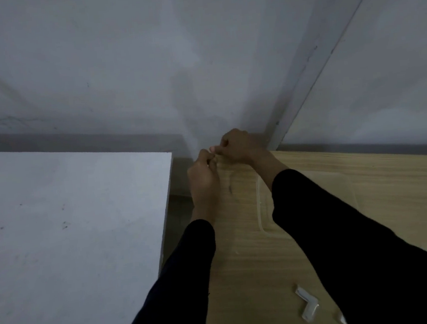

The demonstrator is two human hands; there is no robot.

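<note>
Pinch points belong close together, with a gentle pull apart, so the thin edge separates rather than tears. The left hand [203,174] and right hand [237,147], fingers curled, each pinch the far edge of a clear plastic film [243,185] (nearly invisible), which lies at the far left corner of the wooden table [390,185].

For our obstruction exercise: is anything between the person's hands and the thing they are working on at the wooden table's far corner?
Nothing visible does. The left hand and right hand both pinch a small piece, too blurred to identify, at the far corner of the wooden table.
</note>
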